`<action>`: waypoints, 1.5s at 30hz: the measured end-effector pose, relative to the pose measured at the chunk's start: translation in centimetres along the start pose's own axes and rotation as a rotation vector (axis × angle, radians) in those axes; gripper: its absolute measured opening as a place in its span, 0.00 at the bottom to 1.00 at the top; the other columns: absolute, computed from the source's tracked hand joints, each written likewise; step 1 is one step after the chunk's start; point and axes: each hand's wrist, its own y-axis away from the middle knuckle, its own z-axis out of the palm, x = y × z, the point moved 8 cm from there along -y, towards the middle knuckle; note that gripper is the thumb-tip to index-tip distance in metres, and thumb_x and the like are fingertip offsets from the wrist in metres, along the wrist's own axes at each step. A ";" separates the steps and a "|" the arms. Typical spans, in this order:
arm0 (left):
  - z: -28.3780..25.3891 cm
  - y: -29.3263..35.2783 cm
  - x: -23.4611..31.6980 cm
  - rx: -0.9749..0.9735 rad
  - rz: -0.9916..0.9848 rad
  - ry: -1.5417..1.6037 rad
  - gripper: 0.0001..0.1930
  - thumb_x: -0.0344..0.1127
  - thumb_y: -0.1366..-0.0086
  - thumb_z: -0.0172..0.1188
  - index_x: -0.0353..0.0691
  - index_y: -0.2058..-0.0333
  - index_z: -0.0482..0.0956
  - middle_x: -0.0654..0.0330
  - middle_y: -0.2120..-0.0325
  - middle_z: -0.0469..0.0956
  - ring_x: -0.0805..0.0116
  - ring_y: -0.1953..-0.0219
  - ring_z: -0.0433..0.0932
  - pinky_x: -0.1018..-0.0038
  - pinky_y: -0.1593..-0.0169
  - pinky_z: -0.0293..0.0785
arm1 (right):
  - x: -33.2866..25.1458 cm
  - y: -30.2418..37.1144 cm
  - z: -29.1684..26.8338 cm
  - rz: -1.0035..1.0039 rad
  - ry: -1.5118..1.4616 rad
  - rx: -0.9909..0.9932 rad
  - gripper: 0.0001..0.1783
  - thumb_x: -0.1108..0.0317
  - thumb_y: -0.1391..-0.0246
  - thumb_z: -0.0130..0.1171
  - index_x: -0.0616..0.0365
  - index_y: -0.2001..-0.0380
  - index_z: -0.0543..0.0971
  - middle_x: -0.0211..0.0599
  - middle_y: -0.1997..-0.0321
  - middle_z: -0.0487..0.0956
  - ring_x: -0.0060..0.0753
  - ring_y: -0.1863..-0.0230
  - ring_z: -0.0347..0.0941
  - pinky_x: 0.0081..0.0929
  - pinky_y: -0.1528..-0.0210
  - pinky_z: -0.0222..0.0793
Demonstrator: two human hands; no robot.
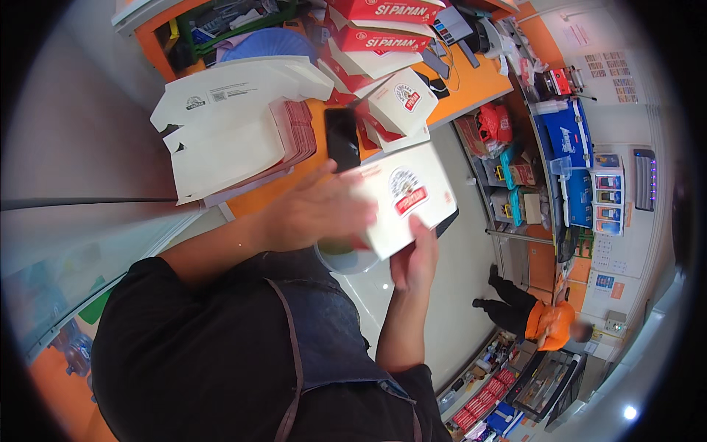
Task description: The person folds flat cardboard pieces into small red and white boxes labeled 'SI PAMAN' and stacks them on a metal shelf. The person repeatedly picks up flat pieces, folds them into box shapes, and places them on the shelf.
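A white folded carton food box (434,173) with a round printed emblem and a red label is held up before my chest. My right hand (416,261) grips its lower right side, the thumb on the printed face and the other fingers partly hidden behind. Against the box's left side is my left hand (313,210), blurred by motion, its fingers stretched out flat; whether it touches the box is unclear. Left of it, a stack of flat unfolded cartons (228,147) lies on the orange table (471,92). Several folded boxes (398,103) stand beyond my hands.
A black phone (341,132) lies between the flat cartons and folded boxes. Red-and-white boxes (383,37) are piled at the back. A round pale container (346,261) is below my hands. Shelves (508,177) line the right, where a person in orange (549,324) stands farther off.
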 end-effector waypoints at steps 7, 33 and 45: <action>-1.3 8.2 -8.8 -0.362 -0.839 -0.313 0.27 0.30 0.37 0.59 0.26 0.40 0.71 0.40 0.39 0.71 0.44 0.39 0.73 0.54 0.36 0.67 | -3.6 -14.2 1.0 -0.068 0.126 0.127 0.27 0.53 0.32 0.54 0.57 0.37 0.70 0.39 0.40 0.75 0.37 0.42 0.74 0.45 0.44 0.71; -3.1 0.8 7.2 -0.521 -0.205 0.318 0.20 0.32 0.40 0.60 0.44 0.48 0.81 0.60 0.56 0.84 0.62 0.59 0.83 0.68 0.51 0.77 | 4.4 1.6 5.2 0.265 0.291 -0.437 0.39 0.74 0.44 0.62 0.67 0.32 0.58 0.49 0.36 0.70 0.37 0.33 0.66 0.35 0.31 0.60; -1.1 -2.5 4.2 -0.863 -0.226 0.828 0.57 0.45 0.42 0.75 0.41 0.24 0.45 0.51 0.38 0.74 0.48 0.41 0.76 0.61 0.41 0.74 | 8.5 8.2 -10.7 0.549 -0.292 -0.093 0.40 0.70 0.50 0.57 0.69 0.32 0.64 0.52 0.37 0.75 0.46 0.41 0.77 0.40 0.37 0.73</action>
